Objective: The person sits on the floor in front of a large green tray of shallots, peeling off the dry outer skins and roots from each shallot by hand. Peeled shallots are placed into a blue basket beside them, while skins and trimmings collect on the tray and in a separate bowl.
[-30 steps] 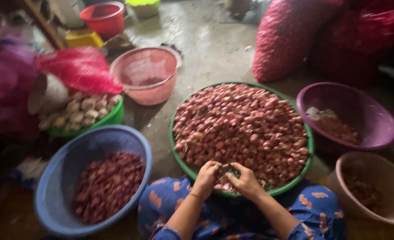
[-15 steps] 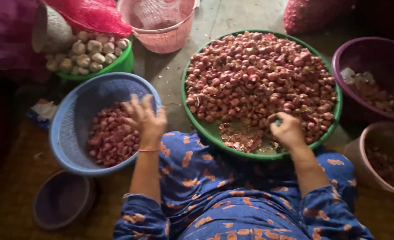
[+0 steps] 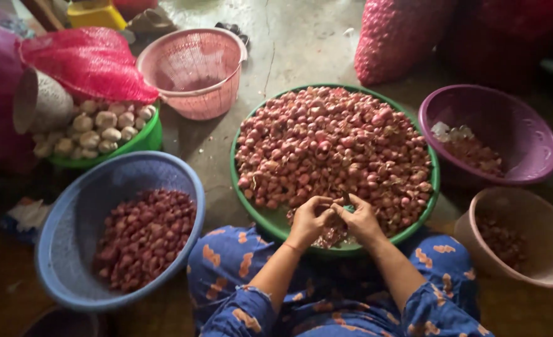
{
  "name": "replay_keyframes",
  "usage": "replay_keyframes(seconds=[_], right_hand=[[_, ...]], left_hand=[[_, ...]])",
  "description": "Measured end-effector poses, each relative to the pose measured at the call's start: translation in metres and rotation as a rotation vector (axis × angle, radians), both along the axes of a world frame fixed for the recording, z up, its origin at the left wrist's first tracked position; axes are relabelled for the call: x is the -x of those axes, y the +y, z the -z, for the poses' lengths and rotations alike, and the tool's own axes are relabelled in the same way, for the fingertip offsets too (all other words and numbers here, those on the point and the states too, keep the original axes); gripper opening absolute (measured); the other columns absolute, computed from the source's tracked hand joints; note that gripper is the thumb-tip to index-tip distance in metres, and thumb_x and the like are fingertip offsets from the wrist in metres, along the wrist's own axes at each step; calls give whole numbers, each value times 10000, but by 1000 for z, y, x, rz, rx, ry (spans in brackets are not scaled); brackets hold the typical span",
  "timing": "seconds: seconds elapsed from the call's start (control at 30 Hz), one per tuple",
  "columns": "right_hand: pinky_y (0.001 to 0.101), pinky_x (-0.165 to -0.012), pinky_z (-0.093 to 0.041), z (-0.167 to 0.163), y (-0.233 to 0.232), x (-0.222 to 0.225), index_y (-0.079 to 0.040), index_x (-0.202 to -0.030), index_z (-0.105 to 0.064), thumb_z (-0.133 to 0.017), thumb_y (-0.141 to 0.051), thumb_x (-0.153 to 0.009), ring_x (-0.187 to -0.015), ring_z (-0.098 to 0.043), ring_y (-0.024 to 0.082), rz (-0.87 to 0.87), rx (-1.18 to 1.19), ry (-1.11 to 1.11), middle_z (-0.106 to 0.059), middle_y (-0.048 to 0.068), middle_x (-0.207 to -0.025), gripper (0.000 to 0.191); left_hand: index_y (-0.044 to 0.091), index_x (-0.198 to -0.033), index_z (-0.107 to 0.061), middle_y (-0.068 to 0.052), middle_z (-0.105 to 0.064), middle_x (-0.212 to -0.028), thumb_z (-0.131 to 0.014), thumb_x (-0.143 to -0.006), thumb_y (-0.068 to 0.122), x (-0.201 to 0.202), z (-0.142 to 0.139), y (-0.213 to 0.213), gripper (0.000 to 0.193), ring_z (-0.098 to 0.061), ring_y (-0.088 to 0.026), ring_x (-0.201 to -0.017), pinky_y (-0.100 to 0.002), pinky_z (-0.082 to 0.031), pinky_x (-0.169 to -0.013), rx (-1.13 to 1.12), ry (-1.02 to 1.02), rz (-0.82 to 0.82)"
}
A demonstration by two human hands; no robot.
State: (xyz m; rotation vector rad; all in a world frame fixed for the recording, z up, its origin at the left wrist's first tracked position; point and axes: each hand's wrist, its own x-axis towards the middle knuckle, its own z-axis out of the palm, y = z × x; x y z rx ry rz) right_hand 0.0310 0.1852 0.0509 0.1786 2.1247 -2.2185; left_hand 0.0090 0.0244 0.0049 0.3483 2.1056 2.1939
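While both hands meet over the near rim of the green basin (image 3: 251, 206), the left hand (image 3: 311, 219) is curled, fingers bent inward around a small shallot (image 3: 334, 211) that is mostly hidden between the two hands. Right hand (image 3: 359, 218) also curled, thumb and fingertips pinched at the same spot; something thin and dark sticks up from it, too small to identify. Fingertips of the two hands touch.

Green basin: heaped with unpeeled reddish shallots (image 3: 332, 143); loose papery skins (image 3: 335, 236) lie at its near edge, under the hands.

Near left: blue basin (image 3: 70, 206) holding darker shallots (image 3: 142, 234), roughly a third full. Far left: pink plastic basket (image 3: 192, 72). Beside it, a smaller green tub (image 3: 145, 137) of garlic bulbs (image 3: 98, 128), partly covered by a red mesh sack (image 3: 86, 59).

Right: purple bowl (image 3: 520, 134) with skins and a few pale scraps; near right, a tan bowl (image 3: 532, 249) with a little dark content. Blue patterned clothing (image 3: 239, 268) covers the knees.
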Motion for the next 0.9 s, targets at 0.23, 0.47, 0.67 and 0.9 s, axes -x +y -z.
replay_keyframes(seconds=[0.23, 0.47, 0.67, 0.9], right_hand=[[245, -677, -572, 7, -16, -1, -30, -1026, -737, -732, -54, -906, -749, -710, 108, 32, 296, -3, -755, 48, -877, 122], [257, -693, -573, 9, -11, -4, -7, -1092, -714, -670, -122, -974, -783, -705, 115, -29, 221, -3, -754, 51, -922, 170], [243, -600, -502, -2, 9, -6, -73, -1336, -565, -467, -236, -1020, -692, -598, 89, -218, 166, -66, -675, 13, -875, 368], [259, -699, -472, 14, 9, -8, 4, -1355, -593, -485, -168, -1087, -775, -547, 98, -302, -38, 91, -614, 36, -884, 336]], left_hand=[[-21, -1087, -653, -79, -747, -979, -783, -866, 84, -3, 9, -7, 278, -722, -168, -812, -324, -612, -676, -335, -340, 41], [-30, -1136, -664, -119, -741, -1035, -781, -922, 60, -3, 15, -14, 259, -735, -168, -874, -317, -626, -788, -517, -264, 93], [-15, -1223, -642, -94, -737, -1108, -731, -930, 62, -6, 14, -16, 316, -724, -158, -948, -304, -605, -802, -642, -346, 108], [-59, -1236, -645, -130, -733, -1103, -727, -954, 43, -8, 12, -17, 311, -723, -187, -962, -343, -618, -880, -603, -274, 89]])
